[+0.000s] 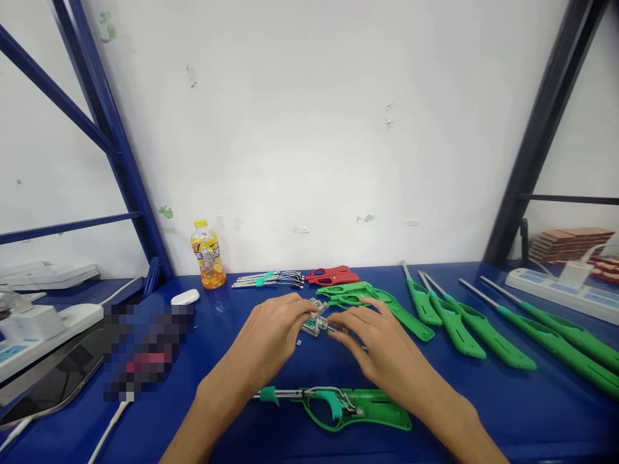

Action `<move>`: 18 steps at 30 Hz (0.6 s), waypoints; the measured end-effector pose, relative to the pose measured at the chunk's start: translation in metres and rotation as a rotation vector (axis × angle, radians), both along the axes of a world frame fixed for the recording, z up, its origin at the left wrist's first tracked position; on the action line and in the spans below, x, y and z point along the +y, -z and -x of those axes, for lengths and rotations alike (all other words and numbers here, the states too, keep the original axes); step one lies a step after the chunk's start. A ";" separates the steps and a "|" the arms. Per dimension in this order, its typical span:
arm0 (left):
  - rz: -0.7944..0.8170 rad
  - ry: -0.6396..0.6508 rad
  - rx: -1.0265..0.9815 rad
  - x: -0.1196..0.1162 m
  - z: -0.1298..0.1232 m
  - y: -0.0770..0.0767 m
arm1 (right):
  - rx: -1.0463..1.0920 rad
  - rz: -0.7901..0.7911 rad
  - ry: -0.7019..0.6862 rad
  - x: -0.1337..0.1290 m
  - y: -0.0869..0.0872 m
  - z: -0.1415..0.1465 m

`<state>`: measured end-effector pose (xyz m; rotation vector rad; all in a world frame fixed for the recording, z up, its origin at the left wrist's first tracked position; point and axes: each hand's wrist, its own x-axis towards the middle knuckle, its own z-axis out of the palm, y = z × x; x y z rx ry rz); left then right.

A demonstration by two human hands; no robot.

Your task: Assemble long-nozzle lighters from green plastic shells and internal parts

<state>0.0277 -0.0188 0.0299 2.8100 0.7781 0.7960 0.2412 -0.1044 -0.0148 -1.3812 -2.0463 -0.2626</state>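
Note:
My left hand [278, 325] pinches a small clear plastic lighter part [320, 318] between thumb and fingers. From the other side my right hand [370, 332] closes on the same part, its fingertips at the right end. More clear pieces [311, 328] lie just behind and under the fingers, partly hidden. Below both hands rests an open green lighter half-shell [382, 412], with a metal tube [290, 394], a teal trigger [331, 401] and thin wires laid in it. Part of the tube is hidden by my left forearm.
Several assembled green lighters [464, 328] lie on the right. Green half-shells [401, 316], red shells [333, 276] and metal tubes [264, 279] lie at the back. A drink bottle [209, 254], a white case [185, 297] and power strips [556, 287] stand around the blue table [232, 419].

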 end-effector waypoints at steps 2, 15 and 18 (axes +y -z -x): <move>0.004 0.013 -0.006 -0.001 0.000 0.000 | 0.002 -0.008 0.009 0.000 0.000 0.000; 0.023 0.034 -0.127 -0.003 -0.001 0.000 | 0.008 -0.004 0.009 -0.001 -0.001 0.001; 0.059 0.013 -0.231 -0.008 -0.001 -0.005 | 0.033 -0.040 0.011 -0.002 -0.002 0.002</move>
